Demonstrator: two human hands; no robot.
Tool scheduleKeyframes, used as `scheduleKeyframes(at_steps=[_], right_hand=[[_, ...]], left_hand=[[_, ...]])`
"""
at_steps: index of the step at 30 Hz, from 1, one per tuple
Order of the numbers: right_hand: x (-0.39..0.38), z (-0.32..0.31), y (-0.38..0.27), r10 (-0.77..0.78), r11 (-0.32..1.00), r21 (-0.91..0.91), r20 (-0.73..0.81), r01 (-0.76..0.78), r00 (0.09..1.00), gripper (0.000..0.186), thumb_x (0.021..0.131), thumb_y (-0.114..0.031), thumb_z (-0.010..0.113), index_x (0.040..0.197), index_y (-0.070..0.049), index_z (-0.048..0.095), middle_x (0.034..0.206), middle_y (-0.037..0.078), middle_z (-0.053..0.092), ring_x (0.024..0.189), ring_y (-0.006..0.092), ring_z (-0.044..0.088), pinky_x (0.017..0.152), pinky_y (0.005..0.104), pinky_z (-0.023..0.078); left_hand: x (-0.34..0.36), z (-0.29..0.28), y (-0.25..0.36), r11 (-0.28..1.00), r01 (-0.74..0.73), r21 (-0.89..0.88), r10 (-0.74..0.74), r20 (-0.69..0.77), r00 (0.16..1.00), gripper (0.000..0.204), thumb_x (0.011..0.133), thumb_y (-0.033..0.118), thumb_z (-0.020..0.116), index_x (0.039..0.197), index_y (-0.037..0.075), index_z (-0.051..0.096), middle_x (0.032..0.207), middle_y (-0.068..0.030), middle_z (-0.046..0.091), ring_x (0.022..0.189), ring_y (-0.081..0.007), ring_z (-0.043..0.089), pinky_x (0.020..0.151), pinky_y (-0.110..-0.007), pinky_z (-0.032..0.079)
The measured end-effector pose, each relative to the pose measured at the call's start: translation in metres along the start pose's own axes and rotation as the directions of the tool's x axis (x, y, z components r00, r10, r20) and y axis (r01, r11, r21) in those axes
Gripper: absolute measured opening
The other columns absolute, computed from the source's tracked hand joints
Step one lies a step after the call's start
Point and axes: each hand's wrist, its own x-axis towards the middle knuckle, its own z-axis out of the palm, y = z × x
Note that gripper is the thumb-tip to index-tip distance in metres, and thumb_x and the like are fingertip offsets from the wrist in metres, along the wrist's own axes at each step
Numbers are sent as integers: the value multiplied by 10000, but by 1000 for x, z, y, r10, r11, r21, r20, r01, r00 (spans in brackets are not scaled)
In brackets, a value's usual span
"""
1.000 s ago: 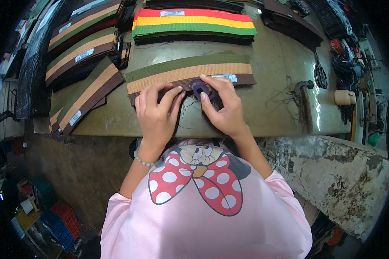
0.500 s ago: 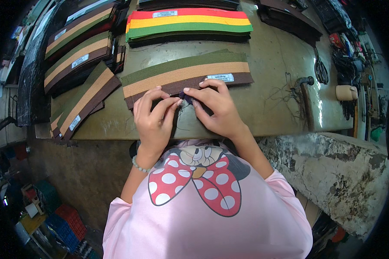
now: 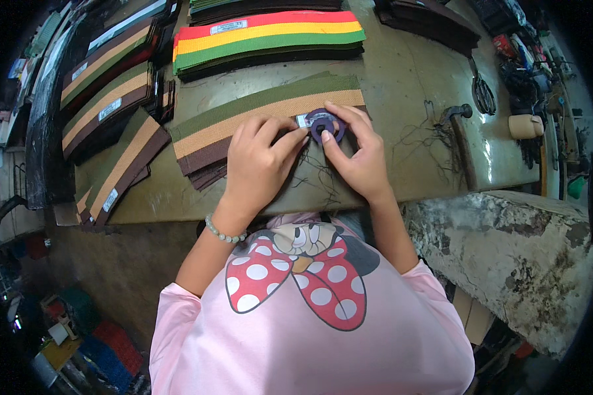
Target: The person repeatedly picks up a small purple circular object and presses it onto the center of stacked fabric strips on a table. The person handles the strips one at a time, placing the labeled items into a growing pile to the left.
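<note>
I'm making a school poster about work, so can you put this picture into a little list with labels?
Right hand: holds a dark purple, ring-shaped object
Left hand: fingertips close together beside that ring; anything between them is hidden
Under the hands: olive, tan and brown striped woven strips
Farther back: stacked red, yellow and green striped woven strips
Table: greenish-grey, shiny tabletop
Left wrist: pale beaded bracelet
</note>
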Motion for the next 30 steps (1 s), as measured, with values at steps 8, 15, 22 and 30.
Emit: scheduleKeyframes(at_steps=[8, 15, 22, 30], right_hand=[[-5, -3, 3, -70, 998, -2, 95, 70, 993, 413, 801, -58, 727, 1212, -53, 679, 1247, 182, 615, 1187, 290, 578, 1025, 387, 451], [-1, 3, -1, 113, 987, 110, 44, -117, 993, 447, 815, -83, 715, 1254, -42, 647, 1156, 180, 621, 1155, 314, 556, 992, 387, 461], [4, 16, -12, 125, 992, 13, -15, -124, 992, 438, 852, -91, 708, 1279, -36, 631, 1103, 118, 603, 1002, 194, 591, 938, 309, 472], [7, 11, -10, 145, 989, 29, 62, -147, 987, 465, 864, -94, 697, 1306, 4, 589, 1116, 168, 630, 1081, 262, 583, 966, 355, 466]], left_hand=[[-7, 2, -3, 985, 87, -147, -102, -98, 990, 141, 766, 18, 767, 879, 20, 683, 848, -94, 632, 828, -283, 631, 720, -389, 496], [-3, 2, 0, 964, 206, -166, -224, -95, 970, 88, 856, 20, 711, 903, -13, 645, 859, -131, 637, 781, -316, 625, 691, -400, 494], [4, 2, 0, 889, 375, -262, -413, -111, 904, 86, 923, 45, 671, 931, -37, 644, 882, -157, 664, 783, -295, 647, 707, -365, 504], [-7, -8, -6, 862, 221, -456, -236, 26, 971, 129, 868, 116, 722, 895, 1, 670, 832, -103, 675, 764, -287, 628, 757, -355, 477]])
